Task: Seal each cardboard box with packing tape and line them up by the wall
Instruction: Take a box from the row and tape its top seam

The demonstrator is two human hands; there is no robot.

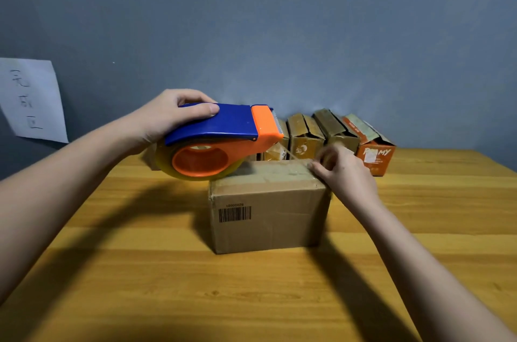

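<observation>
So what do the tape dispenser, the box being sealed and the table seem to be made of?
Tape dispenser: smooth, slightly glossy blue and orange plastic, going by its moulded shape. Box: matte brown cardboard, creased, with a printed barcode. Table: wood or wood-look laminate, with a yellow grain pattern and light sheen; which one is unclear.

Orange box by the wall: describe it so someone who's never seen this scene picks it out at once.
Start at the wooden table and follow its far edge, where a row of small boxes stands against the grey wall. The orange box is at the right end of that row. Its neighbours are plain brown cardboard; it alone has an orange front with white lettering.
</observation>
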